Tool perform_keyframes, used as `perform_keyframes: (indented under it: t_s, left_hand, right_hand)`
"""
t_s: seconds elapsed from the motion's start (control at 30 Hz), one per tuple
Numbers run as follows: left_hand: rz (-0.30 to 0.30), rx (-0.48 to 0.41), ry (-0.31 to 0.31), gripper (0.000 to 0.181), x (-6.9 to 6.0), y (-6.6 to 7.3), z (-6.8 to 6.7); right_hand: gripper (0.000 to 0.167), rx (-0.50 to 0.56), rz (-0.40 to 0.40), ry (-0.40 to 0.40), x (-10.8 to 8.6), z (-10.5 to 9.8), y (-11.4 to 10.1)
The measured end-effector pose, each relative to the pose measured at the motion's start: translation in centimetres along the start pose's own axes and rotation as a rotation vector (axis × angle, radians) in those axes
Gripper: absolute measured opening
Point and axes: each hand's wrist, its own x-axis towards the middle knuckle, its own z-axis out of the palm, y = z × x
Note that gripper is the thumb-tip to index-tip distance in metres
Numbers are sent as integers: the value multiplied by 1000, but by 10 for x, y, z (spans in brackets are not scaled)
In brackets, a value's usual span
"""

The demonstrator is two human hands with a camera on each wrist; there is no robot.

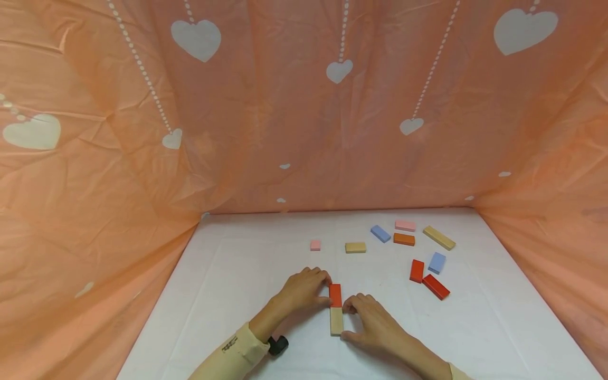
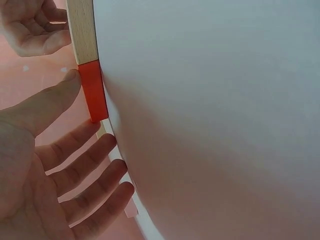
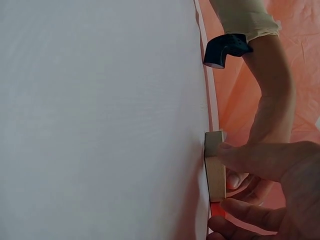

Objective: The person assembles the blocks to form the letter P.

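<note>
A red block [image 1: 335, 295] and a plain wooden block [image 1: 336, 321] lie end to end in a line on the white tabletop, their ends touching. My left hand [image 1: 306, 289] holds the red block from its left side, thumb by the seam and index finger at the far end; its other fingers spread beyond, as the left wrist view shows. From the right, my right hand [image 1: 375, 323] holds the wooden block [image 3: 216, 179] along its length. The right thumb is at the near end and the index finger close to the seam.
Farther back lie a small pink block [image 1: 315, 245] and a tan block [image 1: 355, 247]. Blue, pink, orange, tan and red blocks, among them a red one [image 1: 417, 271], are scattered at the right. An orange curtain [image 1: 304, 132] encloses the table's back and sides.
</note>
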Motion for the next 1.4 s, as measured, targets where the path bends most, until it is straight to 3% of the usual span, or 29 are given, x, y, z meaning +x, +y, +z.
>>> perform_keyframes:
  t_s: [0.5, 0.7, 1.0, 1.4]
  left_hand:
    - [-26, -47, -13, 49, -8, 0, -2]
    - [-5, -53, -24, 58, -14, 0, -3]
    - [20, -61, -44, 62, -22, -1, 2]
    - [27, -14, -52, 62, -24, 3, 3]
  right_hand:
    - [40, 163, 48, -12, 5, -16, 13]
    - [37, 167, 58, 49, 19, -29, 28]
    - [40, 76, 35, 165, 45, -44, 48]
    - [47, 96, 39, 178, 87, -56, 77]
